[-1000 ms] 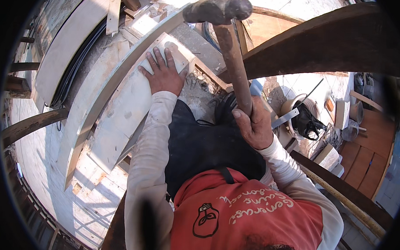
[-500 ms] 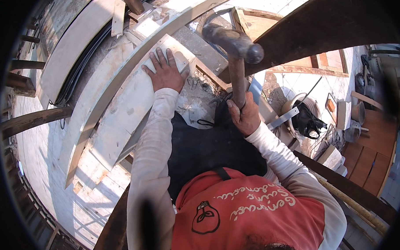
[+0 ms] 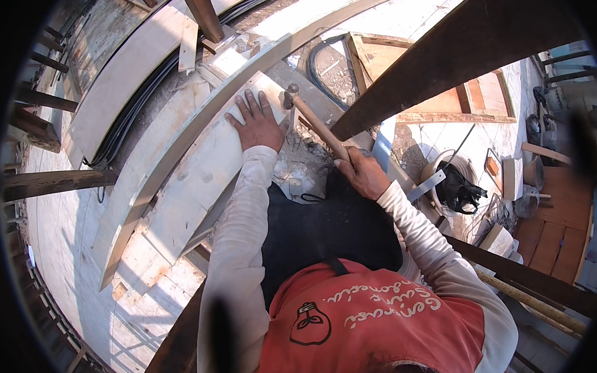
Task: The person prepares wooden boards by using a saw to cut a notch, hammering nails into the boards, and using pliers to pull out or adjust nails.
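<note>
Swung down from overhead, your hammer (image 3: 290, 98) now meets the pale board (image 3: 207, 163), right hand (image 3: 363, 173) clenched on its handle, left hand (image 3: 256, 122) spread flat steadying the wood.

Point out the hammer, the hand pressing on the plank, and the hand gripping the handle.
hammer (image 3: 317, 125): head view, on its wooden handle.
left hand (image 3: 258, 122): head view, on the back of the hand.
right hand (image 3: 363, 174): head view, on the knuckles.
</note>
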The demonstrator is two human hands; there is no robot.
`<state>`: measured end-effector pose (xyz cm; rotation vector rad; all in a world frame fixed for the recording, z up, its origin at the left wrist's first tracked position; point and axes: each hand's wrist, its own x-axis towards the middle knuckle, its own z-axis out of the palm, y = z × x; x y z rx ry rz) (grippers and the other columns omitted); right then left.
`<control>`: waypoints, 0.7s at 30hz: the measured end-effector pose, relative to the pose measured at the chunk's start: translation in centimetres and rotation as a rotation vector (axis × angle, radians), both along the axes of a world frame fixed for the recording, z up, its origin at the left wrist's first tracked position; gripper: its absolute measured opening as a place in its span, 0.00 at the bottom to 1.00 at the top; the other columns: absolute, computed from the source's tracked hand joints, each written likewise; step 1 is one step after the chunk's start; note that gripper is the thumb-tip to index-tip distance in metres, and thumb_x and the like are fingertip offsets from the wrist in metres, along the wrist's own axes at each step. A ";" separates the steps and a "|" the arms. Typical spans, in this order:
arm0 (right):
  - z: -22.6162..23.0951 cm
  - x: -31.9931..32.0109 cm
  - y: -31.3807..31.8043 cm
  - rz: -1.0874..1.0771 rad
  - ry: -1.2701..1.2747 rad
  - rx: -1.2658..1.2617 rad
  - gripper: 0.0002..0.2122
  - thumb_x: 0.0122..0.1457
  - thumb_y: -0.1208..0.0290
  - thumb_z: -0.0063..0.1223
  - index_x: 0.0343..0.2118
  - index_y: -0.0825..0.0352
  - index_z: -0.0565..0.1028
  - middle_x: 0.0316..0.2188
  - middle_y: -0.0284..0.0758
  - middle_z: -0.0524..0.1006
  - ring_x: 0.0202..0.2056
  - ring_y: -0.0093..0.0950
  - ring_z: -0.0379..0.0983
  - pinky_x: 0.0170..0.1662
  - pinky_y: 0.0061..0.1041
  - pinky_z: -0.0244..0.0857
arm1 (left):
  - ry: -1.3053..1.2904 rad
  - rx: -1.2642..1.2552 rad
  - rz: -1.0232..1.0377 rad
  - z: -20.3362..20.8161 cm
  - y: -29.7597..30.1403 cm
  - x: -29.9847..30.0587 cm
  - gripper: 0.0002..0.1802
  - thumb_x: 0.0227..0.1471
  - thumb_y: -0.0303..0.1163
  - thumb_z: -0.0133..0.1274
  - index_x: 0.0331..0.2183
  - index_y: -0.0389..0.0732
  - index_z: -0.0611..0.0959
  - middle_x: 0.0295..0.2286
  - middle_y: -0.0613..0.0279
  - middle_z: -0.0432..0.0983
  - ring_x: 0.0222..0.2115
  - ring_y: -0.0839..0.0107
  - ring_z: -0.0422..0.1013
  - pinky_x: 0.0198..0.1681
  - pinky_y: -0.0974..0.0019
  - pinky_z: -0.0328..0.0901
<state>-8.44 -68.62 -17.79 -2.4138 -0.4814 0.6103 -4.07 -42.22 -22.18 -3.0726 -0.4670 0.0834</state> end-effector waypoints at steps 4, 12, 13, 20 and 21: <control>2.8 -1.9 1.5 -0.147 -0.217 0.205 0.19 0.65 0.60 0.48 0.48 0.71 0.64 0.25 0.57 0.76 0.31 0.57 0.76 0.33 0.50 0.68 | 0.038 0.017 0.002 0.2 -0.4 -0.1 0.52 0.53 0.62 0.52 0.67 0.43 0.54 0.67 0.48 0.43 0.68 0.46 0.39 0.64 0.28 0.40; 1.6 -2.3 2.4 -0.088 -0.183 0.008 0.17 0.64 0.60 0.48 0.43 0.71 0.63 0.25 0.58 0.77 0.31 0.57 0.76 0.35 0.52 0.68 | -0.038 0.001 -0.022 -1.2 0.1 -0.9 0.53 0.52 0.63 0.52 0.67 0.42 0.54 0.68 0.46 0.43 0.68 0.42 0.38 0.63 0.24 0.35; -0.4 -2.1 1.9 -0.094 -0.188 0.004 0.17 0.64 0.60 0.48 0.43 0.71 0.63 0.25 0.58 0.77 0.31 0.57 0.76 0.35 0.52 0.68 | -0.043 -0.002 -0.028 -1.7 0.0 -1.2 0.53 0.52 0.63 0.52 0.67 0.42 0.54 0.68 0.46 0.43 0.68 0.42 0.38 0.63 0.24 0.35; 0.1 -2.5 2.1 -0.096 -0.074 -0.100 0.17 0.64 0.58 0.47 0.42 0.70 0.63 0.29 0.59 0.77 0.35 0.57 0.76 0.39 0.52 0.67 | -0.047 -0.035 -0.012 -1.2 -0.2 -0.7 0.55 0.50 0.63 0.53 0.68 0.43 0.52 0.68 0.47 0.41 0.68 0.45 0.37 0.64 0.26 0.34; -0.7 -2.1 1.7 -0.116 -0.085 -0.097 0.17 0.64 0.58 0.47 0.42 0.70 0.63 0.29 0.59 0.77 0.35 0.57 0.76 0.39 0.52 0.67 | -0.059 -0.032 -0.031 -1.1 -0.3 -0.7 0.55 0.50 0.63 0.53 0.68 0.43 0.52 0.68 0.47 0.41 0.68 0.45 0.37 0.64 0.26 0.34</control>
